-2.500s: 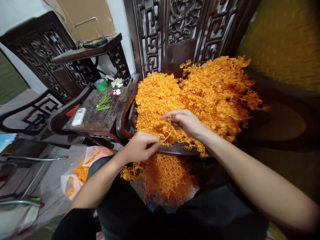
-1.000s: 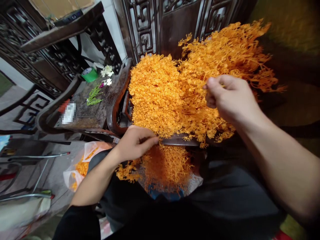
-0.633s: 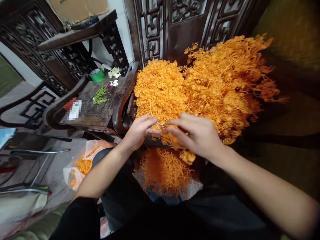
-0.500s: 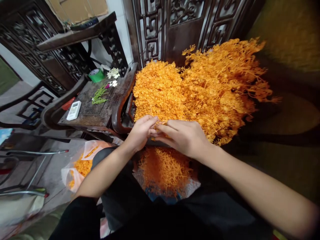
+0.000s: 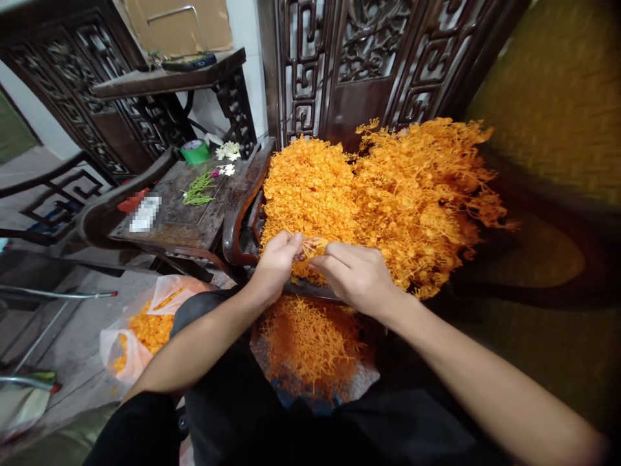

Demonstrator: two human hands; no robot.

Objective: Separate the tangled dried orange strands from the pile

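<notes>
A big heap of orange plastic flower sprigs (image 5: pixel 388 188) lies on a dark wooden seat in front of me. At the heap's near edge my left hand (image 5: pixel 276 262) and my right hand (image 5: pixel 356 275) meet. Both pinch the same small orange sprig (image 5: pixel 310 248) between their fingertips. Below the hands, a second pile of loose orange sprigs (image 5: pixel 310 340) rests on a sheet on my lap.
To the left stands a dark wooden side table (image 5: pixel 169 226) with a green tape roll (image 5: pixel 196 152), green stems (image 5: pixel 198 191) and white blossoms (image 5: pixel 228 152). A plastic bag of orange pieces (image 5: pixel 140 330) lies on the floor. Carved wooden panels (image 5: pixel 359 58) rise behind the heap.
My right hand went up to the heap's right side, then came back down to meet my left hand. Both hands now pinch one sprig at the heap's near edge.
</notes>
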